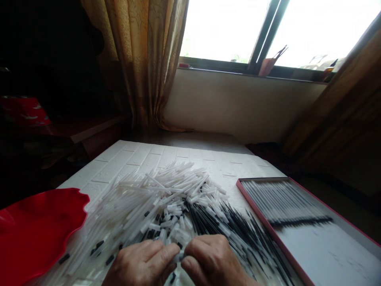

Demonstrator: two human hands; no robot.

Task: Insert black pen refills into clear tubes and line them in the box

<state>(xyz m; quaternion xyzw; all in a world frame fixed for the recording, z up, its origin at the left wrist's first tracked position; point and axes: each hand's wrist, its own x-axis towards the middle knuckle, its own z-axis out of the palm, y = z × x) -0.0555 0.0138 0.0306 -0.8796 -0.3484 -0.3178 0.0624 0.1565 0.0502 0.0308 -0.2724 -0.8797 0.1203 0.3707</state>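
Note:
My left hand (pixel 143 260) and my right hand (pixel 212 258) meet at the bottom centre, thumbs and fingers closed. Between their fingertips they hold a small pale pen part (pixel 178 257), mostly covered by the fingers. Just beyond lie loose whitish pen caps (pixel 174 208) mixed with small black plugs (pixel 110 260). A big heap of translucent white pen barrels (pixel 133 202) spreads behind and to the left. Dark thin pen refills (pixel 205 218) fan out beyond my right hand.
A red scalloped plastic bowl (pixel 44 226) stands at the left. On the right, a pink-edged shallow box (pixel 276 238) holds a row of pens (pixel 285 200). White brick-patterned sheeting (pixel 149 153) covers the table. Behind are a curtain (pixel 145 59) and a window.

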